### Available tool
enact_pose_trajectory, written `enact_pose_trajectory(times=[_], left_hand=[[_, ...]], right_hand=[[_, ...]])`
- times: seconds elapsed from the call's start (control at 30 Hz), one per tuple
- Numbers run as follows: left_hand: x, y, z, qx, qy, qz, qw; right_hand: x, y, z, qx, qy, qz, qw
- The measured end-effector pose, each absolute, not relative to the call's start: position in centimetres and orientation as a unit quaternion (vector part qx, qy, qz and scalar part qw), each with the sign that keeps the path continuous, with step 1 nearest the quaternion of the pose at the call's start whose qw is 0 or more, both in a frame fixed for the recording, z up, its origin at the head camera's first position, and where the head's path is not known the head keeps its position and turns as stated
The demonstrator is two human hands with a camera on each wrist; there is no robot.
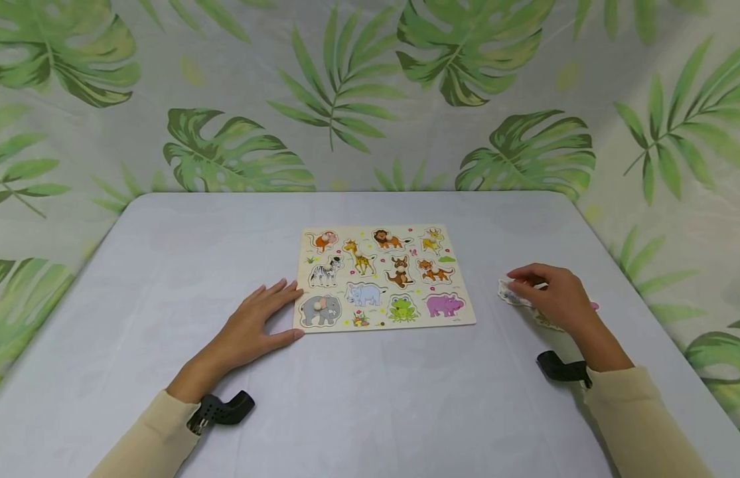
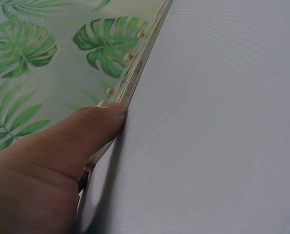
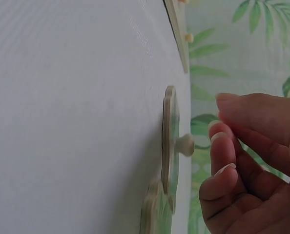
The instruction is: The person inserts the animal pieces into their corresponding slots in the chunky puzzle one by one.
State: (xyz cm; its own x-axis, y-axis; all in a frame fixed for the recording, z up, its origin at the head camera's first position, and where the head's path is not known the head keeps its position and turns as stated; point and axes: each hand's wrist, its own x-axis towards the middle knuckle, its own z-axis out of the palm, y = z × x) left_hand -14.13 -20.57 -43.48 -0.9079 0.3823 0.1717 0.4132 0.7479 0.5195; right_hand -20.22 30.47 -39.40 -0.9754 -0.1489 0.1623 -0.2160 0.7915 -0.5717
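A wooden animal puzzle board (image 1: 340,265) lies flat, with knobs on several of its animals. My left hand (image 1: 250,328) rests at its left edge, fingers spread and nearly straight, the thumb touching the near-left corner. To the right of the board lie loose puzzle pieces: a pale one (image 1: 508,293) and a greenish one (image 1: 547,322), partly hidden under my right hand (image 1: 557,299). In the right wrist view the fingers are loosely bent beside a piece (image 3: 170,131) and its knob (image 3: 186,145), with a gap between; they hold nothing.
A white cloth covers the table (image 1: 370,405). Behind it hangs a leaf-patterned backdrop (image 1: 370,159). A bit of pink (image 1: 594,305) shows just right of my right hand. Each wrist wears a black camera (image 1: 226,408).
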Motion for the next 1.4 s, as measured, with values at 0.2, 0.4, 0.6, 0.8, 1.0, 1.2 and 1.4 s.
enact_pose_trajectory(times=[0.2,0.4,0.6,0.8,1.0,1.2,1.4], left_hand=[[-14.1,-20.5,-43.5,-0.214,-0.934,-0.284,0.032],[-14.0,-20.4,-43.4,-0.214,-0.934,-0.285,0.031],[-13.9,-20.5,-43.3,-0.209,-0.936,-0.282,0.023],[-13.9,-20.4,-43.2,-0.208,-0.936,-0.284,0.023],[-14.0,-20.5,-43.2,-0.213,-0.935,-0.282,0.026],[-14.1,-20.4,-43.3,-0.214,-0.935,-0.28,0.03],[-14.1,-20.4,-43.3,-0.212,-0.936,-0.28,0.03]], right_hand=[[-19.8,31.3,-39.7,0.082,-0.95,0.297,0.055],[-19.8,31.9,-40.2,0.079,-0.951,0.294,0.044],[-19.7,32.2,-40.5,0.077,-0.952,0.296,0.031],[-19.7,32.5,-40.7,0.076,-0.952,0.294,0.029],[-19.7,32.5,-40.7,0.075,-0.954,0.289,0.034],[-19.7,32.3,-40.6,0.073,-0.952,0.297,0.025],[-19.7,32.2,-40.6,0.071,-0.954,0.29,0.021]])
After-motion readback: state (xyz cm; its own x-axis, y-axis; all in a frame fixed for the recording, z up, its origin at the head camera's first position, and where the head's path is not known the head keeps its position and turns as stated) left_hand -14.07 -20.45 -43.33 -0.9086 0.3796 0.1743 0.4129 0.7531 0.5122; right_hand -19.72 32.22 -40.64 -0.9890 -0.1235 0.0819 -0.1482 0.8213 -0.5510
